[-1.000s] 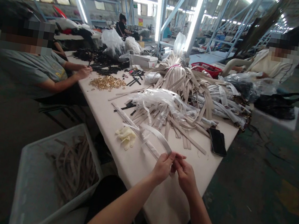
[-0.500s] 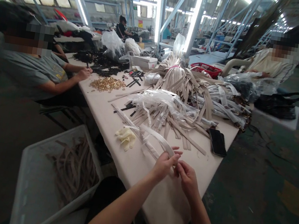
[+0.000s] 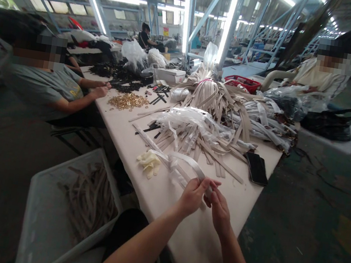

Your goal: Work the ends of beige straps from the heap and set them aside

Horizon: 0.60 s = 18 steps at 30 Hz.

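Strap: pale, over the table, arching forward-left from the fingers.
Left hand: fingers closed on the strap.
Right hand: fingers half-curled beside it; grip, cannot tell.
Heap: many straps beyond the fingers; how many are done, cannot tell.
Bin: brownish strips, lower left of the fingers.
Table: edges converge nearer than the fingers; some open room towards the phone, forward-right.

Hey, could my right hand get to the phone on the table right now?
Probably yes: the phone lies near the table's right edge, beyond your right hand, with bare tabletop between them.
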Tool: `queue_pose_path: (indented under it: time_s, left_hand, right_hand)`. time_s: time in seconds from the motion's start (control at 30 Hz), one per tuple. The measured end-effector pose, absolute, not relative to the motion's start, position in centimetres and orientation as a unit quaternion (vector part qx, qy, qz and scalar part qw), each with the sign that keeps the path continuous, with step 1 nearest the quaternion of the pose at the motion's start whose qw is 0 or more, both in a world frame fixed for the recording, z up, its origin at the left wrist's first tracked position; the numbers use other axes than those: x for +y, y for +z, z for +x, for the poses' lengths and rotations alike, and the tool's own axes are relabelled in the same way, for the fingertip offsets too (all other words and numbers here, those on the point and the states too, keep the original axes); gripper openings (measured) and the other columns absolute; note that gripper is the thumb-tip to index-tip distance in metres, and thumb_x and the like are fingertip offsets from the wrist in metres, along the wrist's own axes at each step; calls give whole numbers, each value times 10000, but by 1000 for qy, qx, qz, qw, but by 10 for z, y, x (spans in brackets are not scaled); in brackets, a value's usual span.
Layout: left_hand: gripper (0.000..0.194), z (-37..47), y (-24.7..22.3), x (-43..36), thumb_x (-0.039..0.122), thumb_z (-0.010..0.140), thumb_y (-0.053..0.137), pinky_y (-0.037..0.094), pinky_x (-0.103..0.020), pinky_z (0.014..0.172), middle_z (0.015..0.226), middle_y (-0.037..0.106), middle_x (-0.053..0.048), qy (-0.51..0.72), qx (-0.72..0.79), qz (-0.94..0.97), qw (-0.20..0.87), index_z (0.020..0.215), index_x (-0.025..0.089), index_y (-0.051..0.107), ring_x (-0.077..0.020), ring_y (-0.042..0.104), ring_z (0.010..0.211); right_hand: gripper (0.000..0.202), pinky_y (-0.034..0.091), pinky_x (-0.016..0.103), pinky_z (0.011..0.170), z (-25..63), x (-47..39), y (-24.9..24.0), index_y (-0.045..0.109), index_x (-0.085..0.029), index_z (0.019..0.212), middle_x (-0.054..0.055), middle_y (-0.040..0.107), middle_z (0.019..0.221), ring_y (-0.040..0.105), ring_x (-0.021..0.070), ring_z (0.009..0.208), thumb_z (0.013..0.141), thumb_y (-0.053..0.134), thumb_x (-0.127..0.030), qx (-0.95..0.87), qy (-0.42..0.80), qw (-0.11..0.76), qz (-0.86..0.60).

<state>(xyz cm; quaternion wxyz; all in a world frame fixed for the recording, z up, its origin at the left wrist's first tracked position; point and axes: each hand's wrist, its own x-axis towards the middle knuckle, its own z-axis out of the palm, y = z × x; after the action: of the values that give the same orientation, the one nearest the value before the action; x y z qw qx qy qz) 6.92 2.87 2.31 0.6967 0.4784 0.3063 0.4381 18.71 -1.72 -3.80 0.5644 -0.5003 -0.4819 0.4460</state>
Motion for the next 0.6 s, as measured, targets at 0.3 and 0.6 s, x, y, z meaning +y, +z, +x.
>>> queue_pose_path:
  time_s: [0.3, 0.6]
  left_hand:
    - [437, 72, 36, 19, 536, 926, 529, 427, -249, 500, 888, 718, -114, 464, 312, 495, 665, 804, 147, 686, -117, 533, 544]
    - [418, 75, 41, 17, 559, 909, 543, 404, -249, 465, 1063, 722, -133, 488, 304, 456, 679, 793, 163, 609, -102, 517, 516]
  right_hand:
    - [397, 450, 295, 612, 187, -19, -24, 697, -178, 927, 26, 579, 670, 538, 190, 639, 952, 489, -516, -526, 378, 544, -534]
    - [328, 451, 297, 634, 196, -21, -29, 679, -177, 879, 28, 586, 695, 545, 188, 658, 934, 529, -463, -528, 421, 542, -500]
